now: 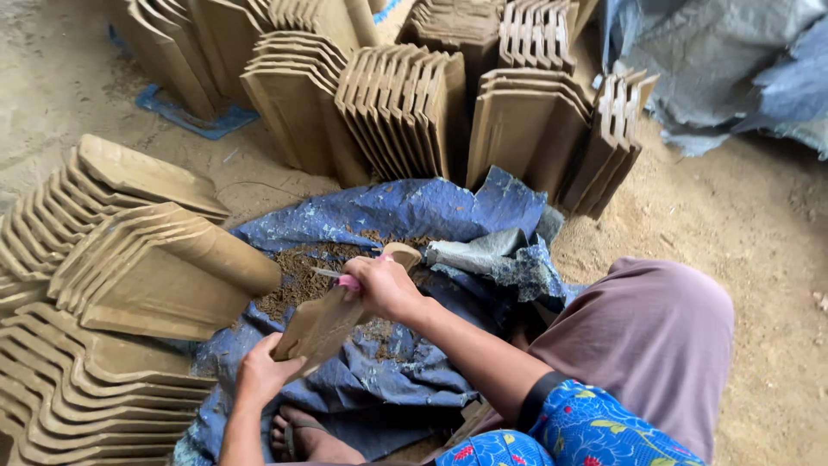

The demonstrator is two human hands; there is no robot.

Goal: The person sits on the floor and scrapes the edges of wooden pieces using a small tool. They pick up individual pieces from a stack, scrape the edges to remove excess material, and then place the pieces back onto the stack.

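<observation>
One unfired brown clay roof tile (323, 324) lay over the blue tarpaulin (405, 216), long axis running from lower left to upper right. Left hand (263, 371) clamped its near lower end; right hand (384, 289), fingers closed round a pink-handled blade (341, 279), sat at the far upper end, blade pointing left across the tile's edge above loose clay trimmings (297, 276).

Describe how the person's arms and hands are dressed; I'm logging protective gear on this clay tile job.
Both hands, left and right, are bare: no gloves, rings or watch visible. Forearms are uncovered. The right arm's short sleeve is bright blue, floral-patterned, with a dark cuff band.
</observation>
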